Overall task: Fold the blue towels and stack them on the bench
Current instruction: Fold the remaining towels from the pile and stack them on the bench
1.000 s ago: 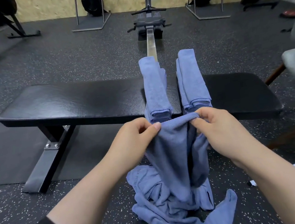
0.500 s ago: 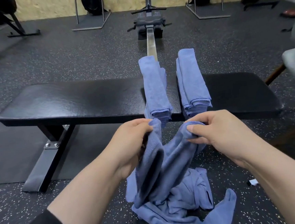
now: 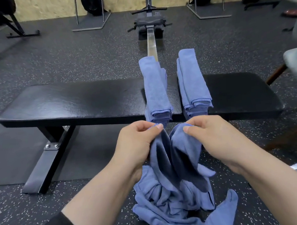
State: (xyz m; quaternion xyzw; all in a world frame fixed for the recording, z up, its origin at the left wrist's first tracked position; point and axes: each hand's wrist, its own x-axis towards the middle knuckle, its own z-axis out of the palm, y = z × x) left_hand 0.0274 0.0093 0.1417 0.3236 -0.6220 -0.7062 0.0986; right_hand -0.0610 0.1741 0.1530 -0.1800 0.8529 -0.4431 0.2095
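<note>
starting at the left end of the bench (image 3: pixel 68 105), the black pad is bare as far as two stacks of folded towels lying across it toward the right end, the left stack (image 3: pixel 155 88) and the right stack (image 3: pixel 192 79) side by side with a narrow gap between, their near ends hanging over the front edge. in front of that edge the left hand (image 3: pixel 137 142) pinches one top corner of a loose blue towel (image 3: pixel 173 156) between thumb and curled fingers, and the right hand (image 3: pixel 216 135) pinches the other corner the same way; the towel sags between them in deep creases down onto a heap of unfolded towels (image 3: pixel 177 208) on the floor. the likely trouble: the hanging cloth runs into the heap, so lifting it could drag another towel up with it, and the pinches are shallow enough that a corner might slip. the overhanging stacks could also be knocked off the front edge by a raised hand. how many towels are in the heap cannot be told, the held towel's lower edge is lost among them, and something pale at the right is cut off by the frame.
</note>
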